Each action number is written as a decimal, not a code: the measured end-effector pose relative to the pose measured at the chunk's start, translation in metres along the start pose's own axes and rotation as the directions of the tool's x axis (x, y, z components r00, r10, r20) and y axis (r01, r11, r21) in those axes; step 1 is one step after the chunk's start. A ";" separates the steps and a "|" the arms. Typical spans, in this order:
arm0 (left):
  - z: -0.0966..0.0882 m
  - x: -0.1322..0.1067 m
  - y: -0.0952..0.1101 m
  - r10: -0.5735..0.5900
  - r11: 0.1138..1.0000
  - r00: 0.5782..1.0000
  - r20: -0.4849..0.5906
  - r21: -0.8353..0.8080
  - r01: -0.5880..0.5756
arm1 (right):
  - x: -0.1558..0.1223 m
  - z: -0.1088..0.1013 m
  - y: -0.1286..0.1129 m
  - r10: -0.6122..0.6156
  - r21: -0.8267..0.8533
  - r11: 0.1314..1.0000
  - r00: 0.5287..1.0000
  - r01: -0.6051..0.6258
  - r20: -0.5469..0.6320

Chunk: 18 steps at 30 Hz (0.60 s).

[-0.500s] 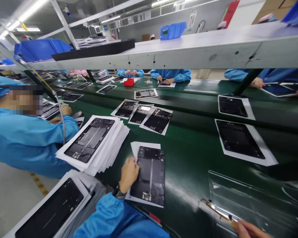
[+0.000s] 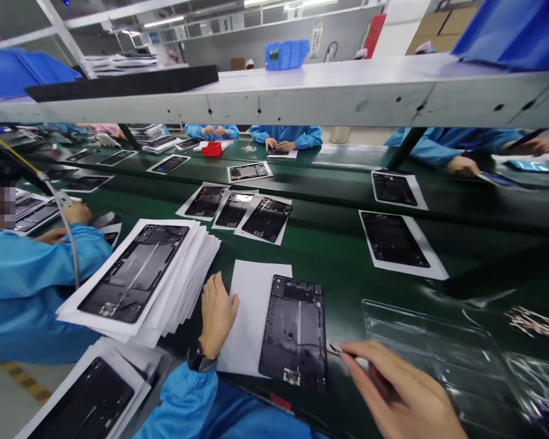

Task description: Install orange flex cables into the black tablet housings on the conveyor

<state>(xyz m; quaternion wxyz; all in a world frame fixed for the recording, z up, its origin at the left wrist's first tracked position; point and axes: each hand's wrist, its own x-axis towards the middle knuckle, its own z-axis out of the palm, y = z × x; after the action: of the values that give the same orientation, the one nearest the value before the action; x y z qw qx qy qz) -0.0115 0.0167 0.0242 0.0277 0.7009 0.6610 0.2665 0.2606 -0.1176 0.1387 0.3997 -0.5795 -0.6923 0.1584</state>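
In front of me lies a black tablet housing [image 2: 281, 320], partly off the right side of a white paper sheet [image 2: 241, 305]. My left hand [image 2: 218, 314], with a dark watch at its wrist, is by the sheet's left edge. Its fingers are stretched out and hold nothing. At the housing's lower right, my right hand [image 2: 388, 378] pinches one end of a thin flex cable [image 2: 312, 346]. The cable's free end reaches over the housing's middle; whether it touches is unclear.
A tall stack of housings and paper [image 2: 183, 283] stands at left, with another stack [image 2: 100, 390] below it. A clear plastic tray [image 2: 421, 341] and a bundle of thin wires [image 2: 537, 323] lie at right. More housings [image 2: 396, 239] lie farther back. A co-worker [image 2: 22, 286] sits at left.
My right hand has brought the flex cable left, from the clear tray to over the housing. The housing has shifted right on its sheet, and my left hand has let go of its edge.
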 end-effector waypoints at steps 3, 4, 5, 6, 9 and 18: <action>-0.010 -0.007 0.024 0.169 0.855 0.978 0.126 -0.511 -0.082 | 0.039 0.021 0.002 0.041 0.046 0.998 0.976 -0.052 0.214; -0.011 -0.010 0.034 0.267 0.728 0.931 0.249 -0.685 -0.026 | 0.053 0.030 0.006 0.070 0.049 0.995 0.956 -0.087 0.284; -0.011 -0.014 0.044 0.360 0.607 0.857 0.368 -0.790 0.084 | 0.067 0.041 0.013 0.101 0.054 0.991 0.938 -0.126 0.332; -0.008 -0.016 0.051 0.422 0.528 0.780 0.463 -0.825 0.204 | 0.081 0.052 0.022 0.132 0.059 0.985 0.921 -0.165 0.367; 0.005 -0.022 0.057 0.361 0.609 0.727 0.584 -0.738 0.291 | 0.117 0.088 0.056 0.214 0.096 0.954 0.869 -0.284 0.445; 0.031 -0.011 0.033 0.536 0.824 0.746 0.395 -0.051 -0.564 | 0.159 0.156 0.112 0.349 -0.168 0.936 0.762 -0.309 0.545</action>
<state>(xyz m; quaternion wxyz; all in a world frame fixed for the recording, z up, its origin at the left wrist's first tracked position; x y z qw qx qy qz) 0.0311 0.0117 0.0066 0.0547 0.9035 0.4148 0.0928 0.2199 0.0989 0.0227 0.1222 -0.6317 -0.6717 0.3673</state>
